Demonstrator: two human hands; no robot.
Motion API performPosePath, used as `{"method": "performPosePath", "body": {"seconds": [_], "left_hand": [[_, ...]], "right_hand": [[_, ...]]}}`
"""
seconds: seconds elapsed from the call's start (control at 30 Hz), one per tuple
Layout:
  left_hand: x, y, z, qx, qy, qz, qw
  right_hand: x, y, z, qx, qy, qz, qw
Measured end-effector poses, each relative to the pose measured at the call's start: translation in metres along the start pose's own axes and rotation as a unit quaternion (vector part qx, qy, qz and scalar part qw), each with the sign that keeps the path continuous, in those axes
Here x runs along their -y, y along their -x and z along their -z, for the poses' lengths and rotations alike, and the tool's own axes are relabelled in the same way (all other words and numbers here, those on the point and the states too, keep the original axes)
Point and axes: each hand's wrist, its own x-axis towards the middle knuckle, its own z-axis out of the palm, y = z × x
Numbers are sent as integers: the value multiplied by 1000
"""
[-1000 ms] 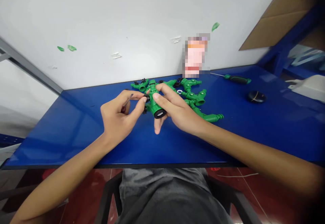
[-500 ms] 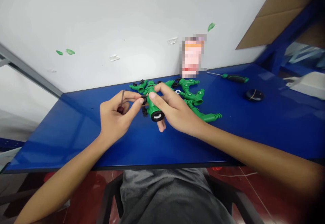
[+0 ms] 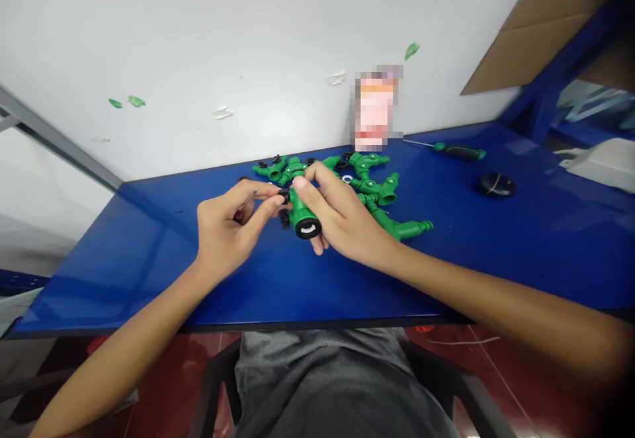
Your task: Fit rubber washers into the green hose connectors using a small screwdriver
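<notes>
My right hand (image 3: 342, 216) is wrapped round a green plastic hose splitter (image 3: 302, 208), whose black collar with a white ring inside faces me. My left hand (image 3: 233, 223) pinches a small black knob (image 3: 284, 196) at the splitter's left side between thumb and forefinger. Just below it a second black knob (image 3: 284, 219) sticks out from the same side. A thin tool with a dark red handle (image 3: 239, 216) is tucked in my left palm, mostly hidden by the fingers. My right fingers cover the far part of the splitter.
Several more green hose splitters (image 3: 380, 190) lie behind and right of my hands on the blue table (image 3: 163, 259). A white ring (image 3: 347, 179) sits among them. Farther right are a green-and-black screwdriver (image 3: 459, 152) and a dark round object (image 3: 497, 185). A white wall (image 3: 173, 47) rises behind.
The tool in my left palm has swung, its shaft now pointing right instead of up. Both hands keep their hold on the splitter and its knob, nearly in place.
</notes>
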Motion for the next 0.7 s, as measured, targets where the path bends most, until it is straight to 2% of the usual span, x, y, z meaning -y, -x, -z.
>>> {"method": "performPosePath", "body": {"seconds": [0.27,0.5,0.7], "left_hand": [[3,1,2,12,-41,-75,996],[5,2,4,9,-54,-95,994],[7,5,-2,-3,-42,-96,995]], "right_hand": [[0,0,1,6,-3,-9,1000],[1,-4,7,53,-37,-33,997],[-2,-3,6,33,-19,-28,999]]}}
